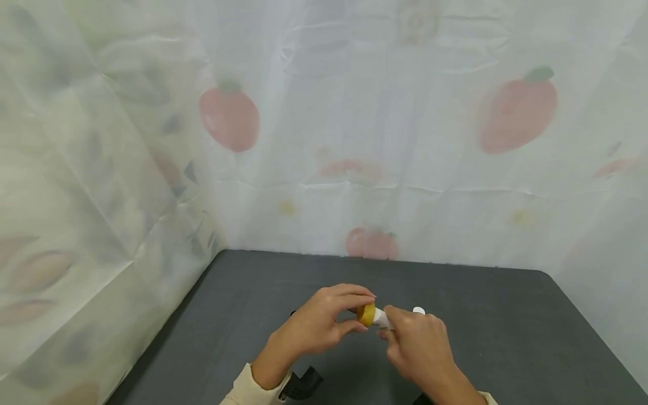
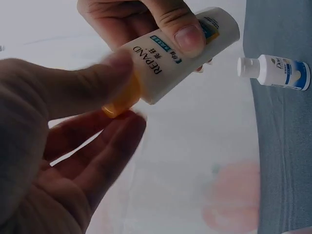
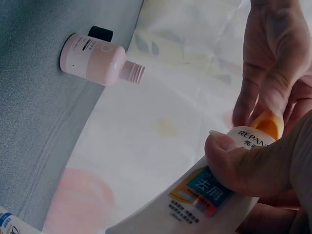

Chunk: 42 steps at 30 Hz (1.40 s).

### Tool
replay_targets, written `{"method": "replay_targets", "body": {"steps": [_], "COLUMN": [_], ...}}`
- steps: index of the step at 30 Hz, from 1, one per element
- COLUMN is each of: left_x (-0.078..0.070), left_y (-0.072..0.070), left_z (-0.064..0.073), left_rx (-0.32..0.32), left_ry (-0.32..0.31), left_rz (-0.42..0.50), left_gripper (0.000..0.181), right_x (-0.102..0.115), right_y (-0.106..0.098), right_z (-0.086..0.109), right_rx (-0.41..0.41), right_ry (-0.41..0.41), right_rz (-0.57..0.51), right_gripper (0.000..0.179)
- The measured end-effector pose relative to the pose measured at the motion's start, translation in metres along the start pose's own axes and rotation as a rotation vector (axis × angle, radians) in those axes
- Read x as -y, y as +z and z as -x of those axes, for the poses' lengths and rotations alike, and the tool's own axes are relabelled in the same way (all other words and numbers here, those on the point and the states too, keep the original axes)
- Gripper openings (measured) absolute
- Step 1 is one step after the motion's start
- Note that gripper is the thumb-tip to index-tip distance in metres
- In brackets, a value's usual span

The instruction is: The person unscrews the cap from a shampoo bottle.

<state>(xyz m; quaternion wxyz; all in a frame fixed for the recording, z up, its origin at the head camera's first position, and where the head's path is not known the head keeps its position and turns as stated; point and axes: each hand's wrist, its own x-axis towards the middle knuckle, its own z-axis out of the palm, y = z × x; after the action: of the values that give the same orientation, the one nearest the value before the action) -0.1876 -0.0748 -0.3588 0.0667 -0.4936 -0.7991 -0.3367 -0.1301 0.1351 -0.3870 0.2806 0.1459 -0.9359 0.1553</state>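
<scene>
My left hand (image 1: 321,320) pinches the orange-yellow cap (image 1: 365,315) of a white shampoo bottle between thumb and fingers. The right hand (image 1: 422,346) grips the body of this shampoo bottle (image 2: 163,68), its thumb across the printed label. REPAND lettering shows near the cap end, and a blue and orange panel lies further down. Both hands hold the bottle up over the dark table, tilted, with its cap toward the left hand. In the right wrist view, the cap (image 3: 269,123) sits at the bottle's end, partly covered by the left fingers.
A white Dove bottle (image 2: 280,72) with a blue label stands on the dark grey table (image 1: 283,275), beyond the right hand. A pink bottle (image 3: 95,58) with a bare threaded neck stands there too, with a black cap (image 3: 101,33) by it. Fruit-printed sheeting (image 1: 314,124) borders the table.
</scene>
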Motion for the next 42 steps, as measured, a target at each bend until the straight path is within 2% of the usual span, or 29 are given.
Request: {"method": "replay_targets", "body": {"steps": [4,11,15,18,22,24,26,30,37,42], "left_x": [0.003,0.006,0.005,0.004,0.001,0.000,0.001,0.004,0.002,0.002], "left_y": [0.002,0.009,0.011,0.010,0.004,0.001,0.000,0.000,0.004,0.009], "left_z": [-0.001,-0.006,-0.009,-0.008,-0.003,-0.001,0.000,0.001,-0.003,-0.005], "left_rx": [-0.071,-0.172,-0.221,-0.203,-0.078,-0.024,-0.006,-0.041,-0.100,-0.152], "left_ry": [0.053,0.160,0.221,0.177,0.071,0.046,0.043,0.059,0.089,0.136], "left_rz": [-0.046,0.018,-0.012,-0.006,0.044,0.030,-0.009,-0.065,0.044,0.046], "left_gripper": [0.033,0.020,0.009,0.010,0.031,0.039,0.041,0.035,0.022,0.009], "right_x": [0.000,0.001,0.001,0.001,0.001,0.000,0.000,0.001,0.002,0.003], "right_y": [0.000,0.002,0.002,0.001,0.000,-0.001,-0.002,-0.001,0.001,0.001], "right_z": [0.001,0.002,0.002,0.001,0.000,0.001,0.001,0.002,0.006,0.007], "right_rx": [0.001,-0.051,-0.068,-0.065,-0.037,-0.024,-0.011,-0.016,-0.039,-0.031], "right_ry": [-0.006,-0.052,-0.061,-0.063,-0.054,-0.045,-0.036,-0.037,-0.050,-0.044], "right_rz": [-0.007,-0.020,-0.011,0.007,0.030,0.035,0.036,0.025,-0.002,-0.009], "right_gripper": [0.040,0.043,0.042,0.043,0.043,0.041,0.039,0.040,0.043,0.043]}}
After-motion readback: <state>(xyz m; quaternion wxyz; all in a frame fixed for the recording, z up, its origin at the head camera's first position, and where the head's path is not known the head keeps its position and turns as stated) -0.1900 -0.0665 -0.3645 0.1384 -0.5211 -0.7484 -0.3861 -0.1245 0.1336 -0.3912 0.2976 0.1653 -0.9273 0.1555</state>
